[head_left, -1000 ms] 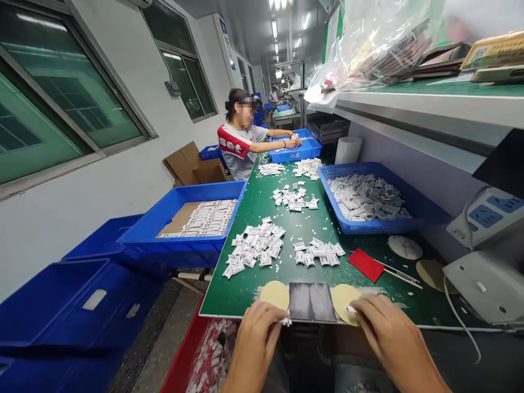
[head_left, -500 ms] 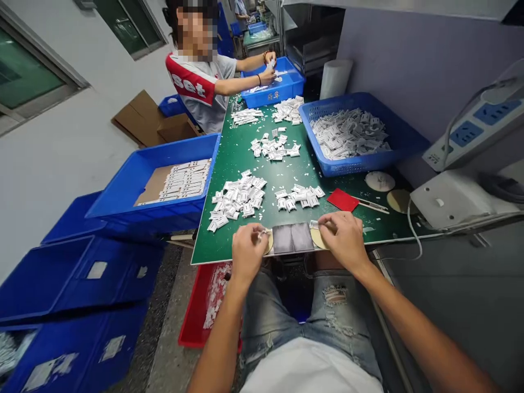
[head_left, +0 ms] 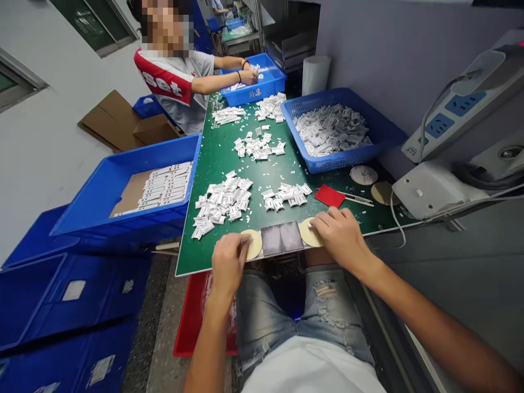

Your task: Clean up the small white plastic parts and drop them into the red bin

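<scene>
My left hand [head_left: 228, 261] is closed, its fingertips pinched at the left edge of a round cream pad [head_left: 254, 245]; what they hold is mostly hidden. Over a second cream pad [head_left: 308, 234], the fingers of my right hand [head_left: 341, 233] are pinched together with a small white plastic piece [head_left: 311, 222] showing at their tips. Between the two pads lie two dark grey square plates [head_left: 281, 238] along the table's front edge. Beyond them are a larger pile of white plastic parts [head_left: 224, 201] and a smaller pile [head_left: 287, 196].
A blue basket [head_left: 347, 158] full of white parts stands at the back right. Nearer are a red square [head_left: 328, 196], tweezers [head_left: 359, 200] and a power strip [head_left: 444, 120]. Left of the green table [head_left: 256, 173] is a blue crate [head_left: 123, 169]. A co-worker [head_left: 176, 82] works at the far end.
The view has turned, so the scene sits further left. My fingers have shifted outward on the pads, uncovering more of both. The white piece at my left fingertips is now mostly hidden.
</scene>
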A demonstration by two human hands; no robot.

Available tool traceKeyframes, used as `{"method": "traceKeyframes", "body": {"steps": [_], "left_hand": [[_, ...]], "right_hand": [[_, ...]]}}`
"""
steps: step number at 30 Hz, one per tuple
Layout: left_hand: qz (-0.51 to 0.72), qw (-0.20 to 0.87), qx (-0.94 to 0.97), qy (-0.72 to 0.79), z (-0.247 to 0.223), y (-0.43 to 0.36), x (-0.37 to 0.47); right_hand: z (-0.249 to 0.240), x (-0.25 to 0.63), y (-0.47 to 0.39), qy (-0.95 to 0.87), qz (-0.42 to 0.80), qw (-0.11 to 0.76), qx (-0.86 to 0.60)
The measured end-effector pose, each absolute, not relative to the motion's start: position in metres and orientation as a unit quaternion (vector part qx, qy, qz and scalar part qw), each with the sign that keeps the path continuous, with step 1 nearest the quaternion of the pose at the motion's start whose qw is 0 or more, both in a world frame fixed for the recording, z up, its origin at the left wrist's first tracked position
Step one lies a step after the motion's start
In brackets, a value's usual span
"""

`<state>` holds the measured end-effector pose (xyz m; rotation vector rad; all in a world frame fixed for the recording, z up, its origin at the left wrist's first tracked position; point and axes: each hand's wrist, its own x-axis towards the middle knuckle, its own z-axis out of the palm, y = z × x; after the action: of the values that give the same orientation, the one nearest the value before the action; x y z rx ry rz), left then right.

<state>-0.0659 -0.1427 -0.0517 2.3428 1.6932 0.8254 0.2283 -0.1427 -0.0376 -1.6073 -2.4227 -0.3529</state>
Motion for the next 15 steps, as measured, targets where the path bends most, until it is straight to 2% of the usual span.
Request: {"method": "traceKeyframes", "body": {"steps": [6,11,13,15], "left_hand": [[0.289,0.077,0.794,0.529,-0.054,-0.145,-0.07],[0.274,0.064,0.776,0.565,-0.051,-0.148,-0.068],[0.271,0.099,0.78,0.555,-0.047,-0.157,-0.068],[0.324,0.157,0.748,0.557,-0.043,-0.17,-0.071]], "right_hand": [[-0.038,0.233,-0.148,-0.837,-0.118,0.103,-0.524],[-0.04,0.233,-0.148,-0.825,-0.095,0.126,-0.542],[-0.038,0.235,-0.153,-0.828,-0.085,0.135,-0.538],[-0.036,0.238,-0.162,-0.818,-0.04,0.19,-0.541]]}}
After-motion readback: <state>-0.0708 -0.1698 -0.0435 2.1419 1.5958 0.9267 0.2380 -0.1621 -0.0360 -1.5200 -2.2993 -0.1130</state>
